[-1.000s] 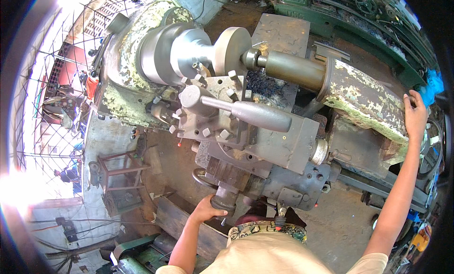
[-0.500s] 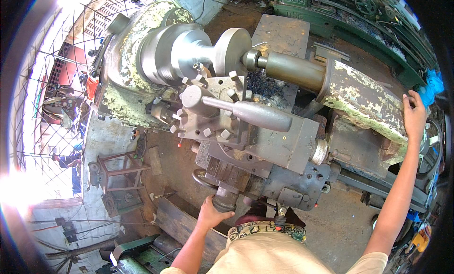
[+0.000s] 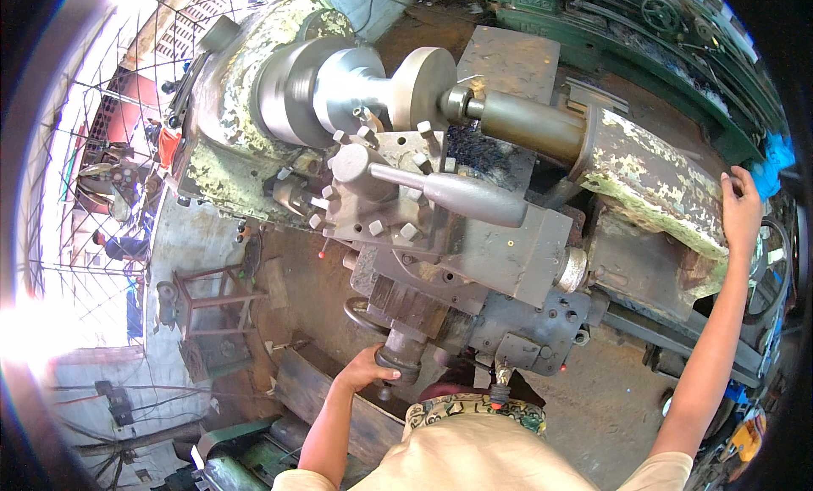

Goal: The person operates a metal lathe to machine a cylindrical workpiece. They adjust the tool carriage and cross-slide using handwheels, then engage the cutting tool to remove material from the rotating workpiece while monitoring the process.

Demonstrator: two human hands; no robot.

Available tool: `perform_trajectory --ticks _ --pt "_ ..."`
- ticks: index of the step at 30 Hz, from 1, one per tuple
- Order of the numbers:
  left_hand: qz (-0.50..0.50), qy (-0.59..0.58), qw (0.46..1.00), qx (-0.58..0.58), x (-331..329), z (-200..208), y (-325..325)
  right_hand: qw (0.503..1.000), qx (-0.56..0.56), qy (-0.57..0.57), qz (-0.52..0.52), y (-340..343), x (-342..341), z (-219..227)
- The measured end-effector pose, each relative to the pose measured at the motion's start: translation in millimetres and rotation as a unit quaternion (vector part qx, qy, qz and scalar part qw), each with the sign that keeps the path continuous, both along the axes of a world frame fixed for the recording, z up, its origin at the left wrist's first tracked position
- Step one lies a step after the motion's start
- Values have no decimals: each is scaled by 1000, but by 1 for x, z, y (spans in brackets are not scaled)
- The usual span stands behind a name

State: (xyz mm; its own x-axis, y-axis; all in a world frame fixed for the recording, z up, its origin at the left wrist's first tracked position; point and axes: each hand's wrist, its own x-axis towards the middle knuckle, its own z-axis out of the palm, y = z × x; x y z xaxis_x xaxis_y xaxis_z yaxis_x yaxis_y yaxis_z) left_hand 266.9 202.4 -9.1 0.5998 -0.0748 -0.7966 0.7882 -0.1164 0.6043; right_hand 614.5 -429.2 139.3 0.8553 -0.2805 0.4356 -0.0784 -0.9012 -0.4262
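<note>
A big lathe fills the middle. Its chuck (image 3: pixel 292 91) and the shiny metal workpiece (image 3: pixel 421 88) in it look blurred as if spinning; the workpiece's right end meets the tailstock's live centre (image 3: pixel 457 104). Below it is the tool post (image 3: pixel 385 190) with several square-headed bolts and a long clamping lever (image 3: pixel 474 199). The cutting tool's tip (image 3: pixel 364 116) lies close to the workpiece's narrow neck. My left hand (image 3: pixel 362 369) is closed round the cross-slide dial (image 3: pixel 401 355), thumb along its near side. My right hand (image 3: pixel 742 210) rests on the far right end of the tailstock (image 3: pixel 660 173), fingers apart, holding nothing.
A green machine (image 3: pixel 584 33) stands behind at upper right. Dark metal chips (image 3: pixel 487 156) lie beneath the workpiece. At left are a rusty metal frame (image 3: pixel 220 300) and a barred window opening (image 3: pixel 93 194). Blue plastic (image 3: pixel 771 165) hangs beyond my right hand.
My left hand has shifted slightly to the left on the dial, its thumb drawn back. My right hand stays on the tailstock. The whole view has moved a little.
</note>
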Motion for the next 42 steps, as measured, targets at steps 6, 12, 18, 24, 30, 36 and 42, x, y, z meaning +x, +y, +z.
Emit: perform_trajectory --ticks 6,12,18,24,30,36,42 --pt "-31 -19 997 65 11 20 -13 1000 2 10 3 -4 1 -1" --pt "-37 -31 992 121 9 23 -18 1000 -10 17 4 -4 1 -1" --pt "-55 -46 980 183 7 23 -22 1000 -5 19 -2 -2 0 1" --pt "-64 -39 968 240 12 38 -34 1000 -20 17 -6 -2 0 0" --pt "-74 -37 955 285 13 44 -41 1000 -1 16 -6 -8 3 -4" --pt "-77 -35 938 335 9 41 -47 1000 -4 12 -3 -11 4 -5" --pt "-78 -25 925 371 9 44 -55 1000 0 9 -6 -8 4 -5"
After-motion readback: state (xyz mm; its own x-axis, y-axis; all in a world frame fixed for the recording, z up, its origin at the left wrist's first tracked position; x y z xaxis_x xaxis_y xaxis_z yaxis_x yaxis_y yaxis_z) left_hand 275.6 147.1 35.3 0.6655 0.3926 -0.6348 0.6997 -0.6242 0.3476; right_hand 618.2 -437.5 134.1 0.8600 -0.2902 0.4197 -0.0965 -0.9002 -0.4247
